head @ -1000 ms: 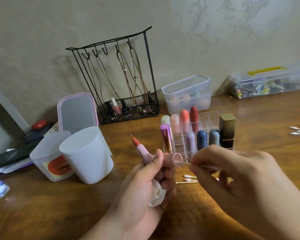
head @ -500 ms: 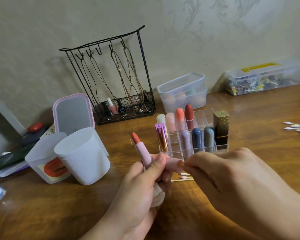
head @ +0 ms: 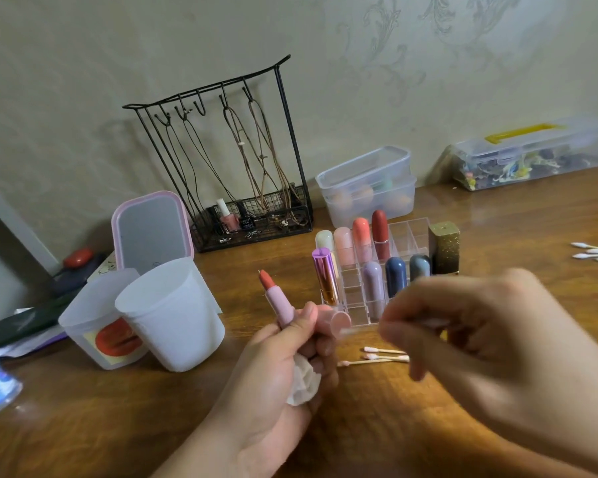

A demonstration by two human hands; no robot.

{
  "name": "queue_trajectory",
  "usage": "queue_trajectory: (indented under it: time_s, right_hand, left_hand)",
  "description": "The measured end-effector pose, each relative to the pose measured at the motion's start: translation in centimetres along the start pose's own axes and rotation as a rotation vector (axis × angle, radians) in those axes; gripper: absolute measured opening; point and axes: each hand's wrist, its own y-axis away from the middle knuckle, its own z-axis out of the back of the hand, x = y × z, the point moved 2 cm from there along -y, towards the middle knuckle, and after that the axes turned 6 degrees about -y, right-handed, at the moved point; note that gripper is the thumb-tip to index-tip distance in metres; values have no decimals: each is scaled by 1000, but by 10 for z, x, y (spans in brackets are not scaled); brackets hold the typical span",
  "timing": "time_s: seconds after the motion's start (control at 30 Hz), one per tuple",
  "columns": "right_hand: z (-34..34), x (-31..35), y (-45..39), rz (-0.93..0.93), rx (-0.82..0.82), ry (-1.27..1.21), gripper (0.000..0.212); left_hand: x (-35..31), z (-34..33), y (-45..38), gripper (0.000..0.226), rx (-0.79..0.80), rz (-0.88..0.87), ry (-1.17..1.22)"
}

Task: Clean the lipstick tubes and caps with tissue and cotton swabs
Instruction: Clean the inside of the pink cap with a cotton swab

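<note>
- Working at the table (head: 497, 215), I have the clear organiser (head: 408, 232) of capped lipsticks standing just beyond my hands, with two white cups (head: 173, 315) to its left and a pile of fresh swabs (head: 594, 253) at the far right edge.
- My right hand (head: 480, 343) is blurred with motion; its fingers are curled and seem to pinch a swab, whose faint pale shaft (head: 351, 331) reaches toward the cap mouth.
- My left hand (head: 273, 367) is closed around three things at once: the open lipstick (head: 277, 298), pointing up and away, its pink cap (head: 339, 320), mouth turned to the right, and a wad of tissue (head: 302, 381) tucked in the palm.
- Three used swabs (head: 384, 357) lie on the table just below the cap.
- To do this well, I judge I should keep the cap steady, twist the swab around the inner wall rather than jab, and keep the bare red tip clear of my fingers and the tissue.
</note>
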Motion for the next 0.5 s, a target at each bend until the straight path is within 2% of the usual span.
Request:
queue_trajectory:
  time_s: [0.17,0.3,0.5]
  right_hand:
    - [14,-5,-8,-21,-167,45,9]
    - [9,-5,-5,-50,-101,110,6]
    - [-5,4,-2,1,18,37,8]
  left_hand:
    - [-4,2,-2,32,-30,101,130]
    - [-6,1,-2,27,-14,145,231]
    - [-4,-1,-3,29,26,155,237]
